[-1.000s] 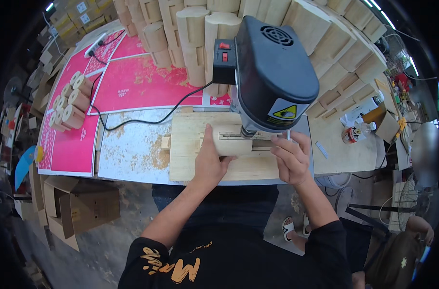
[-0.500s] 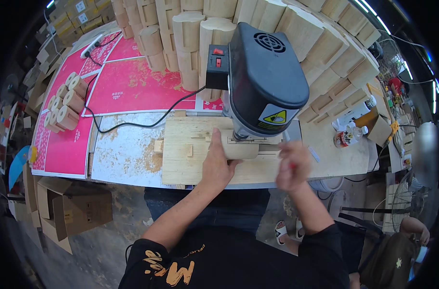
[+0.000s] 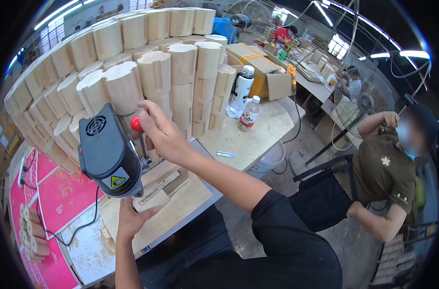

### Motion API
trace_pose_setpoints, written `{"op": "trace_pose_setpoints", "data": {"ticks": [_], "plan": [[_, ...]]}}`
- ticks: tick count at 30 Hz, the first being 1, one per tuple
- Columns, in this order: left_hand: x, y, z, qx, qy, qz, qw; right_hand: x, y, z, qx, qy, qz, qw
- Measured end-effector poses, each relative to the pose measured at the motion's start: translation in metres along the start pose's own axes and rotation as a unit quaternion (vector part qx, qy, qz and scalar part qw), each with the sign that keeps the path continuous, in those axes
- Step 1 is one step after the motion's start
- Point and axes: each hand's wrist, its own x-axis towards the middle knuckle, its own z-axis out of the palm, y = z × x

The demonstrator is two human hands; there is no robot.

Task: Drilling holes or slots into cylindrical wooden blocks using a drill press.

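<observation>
A black drill press (image 3: 106,149) stands on the table with its chuck low over a pale wooden piece (image 3: 154,201). My left hand (image 3: 131,219) grips that piece just below the chuck, thumb along its near side; the drill head hides part of the fingers. Higher up, my right hand (image 3: 164,135) is closed at the drill press lever, its fingers and thumb beside the red ball knob (image 3: 135,123). A plywood base board (image 3: 195,192) with wooden strips lies under the piece.
Stacked grooved wooden blocks (image 3: 123,82) rise behind the drill. A bottle (image 3: 249,113), a dark-and-white container (image 3: 241,89) and a small metal strip (image 3: 226,154) are at right. Short wooden cylinders (image 3: 34,236) stand at left. A seated person (image 3: 378,168) is beside a fan.
The view has swung to the right. My right hand, blurred right of the drill before, is now higher at the red-knobbed lever. My left hand stays at the wooden piece.
</observation>
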Motion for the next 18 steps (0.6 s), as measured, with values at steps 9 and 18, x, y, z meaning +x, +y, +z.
{"op": "trace_pose_setpoints", "data": {"ticks": [9,18], "plan": [[-0.045,0.001,-0.054,0.032,-0.200,-0.118,0.972,-0.120,0.118,-0.024,-0.319,-0.220,-0.068,0.919],[-0.116,0.006,-0.105,0.175,-0.026,-0.138,0.975,-0.144,0.112,-0.019,-0.259,-0.151,0.009,0.954]]}}
